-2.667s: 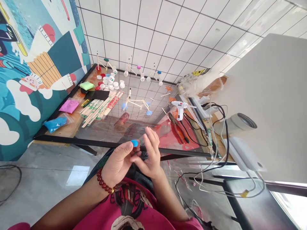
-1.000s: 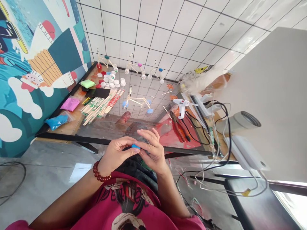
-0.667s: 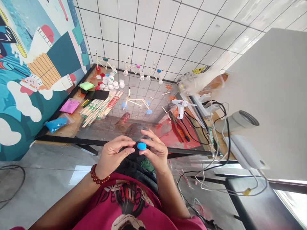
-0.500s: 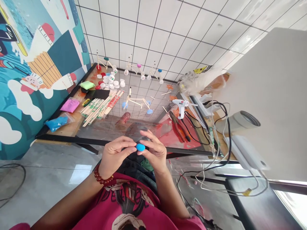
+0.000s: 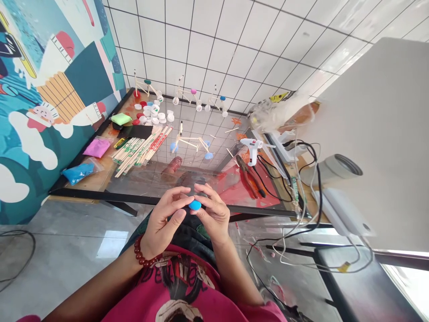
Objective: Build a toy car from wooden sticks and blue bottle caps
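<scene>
A small rounded lump of blue modelling clay is pinched between the thumb and fingers of my right hand, just in front of the table's near edge. My left hand is beside it, its index fingertip against the clay and its thumb held apart. Beyond my hands, a little bicycle model of sticks with blue wheels rests on the glass tabletop. Three similar bicycle models with bottle-cap wheels stand along the back edge.
Paper-wrapped chopsticks and white and red bottle caps lie at left, near packs of blue clay, pink clay and green clay. A white glue gun, pliers and cables are on the right.
My left thumb has come away from the blue clay and my left hand has opened out. The clay stays in my right hand, tilted slightly.
</scene>
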### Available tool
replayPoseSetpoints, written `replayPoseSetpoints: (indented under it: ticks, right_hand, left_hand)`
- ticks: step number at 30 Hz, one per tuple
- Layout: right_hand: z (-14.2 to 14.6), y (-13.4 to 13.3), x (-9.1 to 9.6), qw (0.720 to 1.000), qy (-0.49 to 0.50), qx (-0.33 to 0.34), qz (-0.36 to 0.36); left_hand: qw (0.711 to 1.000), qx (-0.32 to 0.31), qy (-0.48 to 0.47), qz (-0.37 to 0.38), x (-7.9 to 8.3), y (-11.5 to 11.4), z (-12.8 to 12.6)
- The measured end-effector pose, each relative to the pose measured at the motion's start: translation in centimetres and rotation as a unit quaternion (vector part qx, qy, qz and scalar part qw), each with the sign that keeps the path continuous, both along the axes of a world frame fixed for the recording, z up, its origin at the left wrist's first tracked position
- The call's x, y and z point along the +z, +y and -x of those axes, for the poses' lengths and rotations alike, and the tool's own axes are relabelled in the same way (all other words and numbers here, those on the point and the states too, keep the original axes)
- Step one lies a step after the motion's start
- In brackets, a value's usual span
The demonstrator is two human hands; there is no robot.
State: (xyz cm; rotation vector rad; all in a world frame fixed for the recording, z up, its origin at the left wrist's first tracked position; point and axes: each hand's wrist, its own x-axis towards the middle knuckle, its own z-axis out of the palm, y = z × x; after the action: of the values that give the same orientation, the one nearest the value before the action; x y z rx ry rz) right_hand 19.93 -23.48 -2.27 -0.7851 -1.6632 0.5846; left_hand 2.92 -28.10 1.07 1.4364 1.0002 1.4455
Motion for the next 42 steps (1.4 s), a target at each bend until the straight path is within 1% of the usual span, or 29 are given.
replayPoseSetpoints:
  ticks: [3,6,9,14,15,17,20,22,27,30,32,37,42]
  right_hand:
    - [0.1,-0.1,-0.1,1.000,0.011,-0.004,0.005]
    - [0.4,-0.2,-0.4,0.999,0.050,-0.002,0.007]
    - [1.0,-0.5,-0.7,0.996,0.088,-0.005,0.023]
    - [1.9,-0.9,-1.0,0.990,0.124,-0.020,0.057]
    - [1.9,-1.0,-0.9,0.990,0.126,-0.018,0.059]
    - [1.8,-0.9,-0.8,0.991,0.120,-0.011,0.055]
    - [1.5,-0.6,-0.4,0.996,0.080,0.004,0.030]
    - [1.2,-0.4,-0.2,0.999,0.040,0.006,0.003]
    - [0.8,-0.2,0.2,0.994,-0.058,-0.043,-0.079]
    - [0.6,-0.1,0.2,0.985,-0.082,-0.057,-0.142]
    - [0.6,0.0,0.2,0.979,-0.093,-0.065,-0.171]
    - [0.5,0.2,0.3,0.971,-0.101,-0.092,-0.195]
    - [0.5,0.2,0.2,0.977,-0.090,-0.079,-0.176]
  left_hand:
    - [1.000,0.014,-0.011,0.003,0.0,-0.1,0.2]
    - [0.999,0.020,-0.028,0.010,-0.3,-0.5,0.1]
    - [1.000,-0.003,-0.014,0.002,-0.8,-1.2,-0.3]
    - [0.997,-0.061,0.039,-0.035,-2.0,-2.1,-1.3]
    - [0.997,-0.066,0.031,-0.033,-2.2,-2.2,-1.5]
    - [0.998,-0.058,-0.015,-0.015,-2.5,-2.2,-1.6]
    - [0.995,-0.017,-0.090,0.033,-2.4,-1.5,-1.4]
    - [0.992,0.002,-0.114,0.057,-2.3,-0.7,-0.9]
    - [0.986,0.045,-0.125,0.101,-2.5,0.4,-0.2]
    - [0.985,0.045,-0.127,0.107,-2.5,0.3,-0.2]
    - [0.986,0.039,-0.127,0.103,-2.3,0.3,-0.4]
    - [0.986,0.014,-0.144,0.087,-1.3,0.3,-0.5]
    - [0.985,0.020,-0.146,0.088,-0.7,0.6,-0.5]
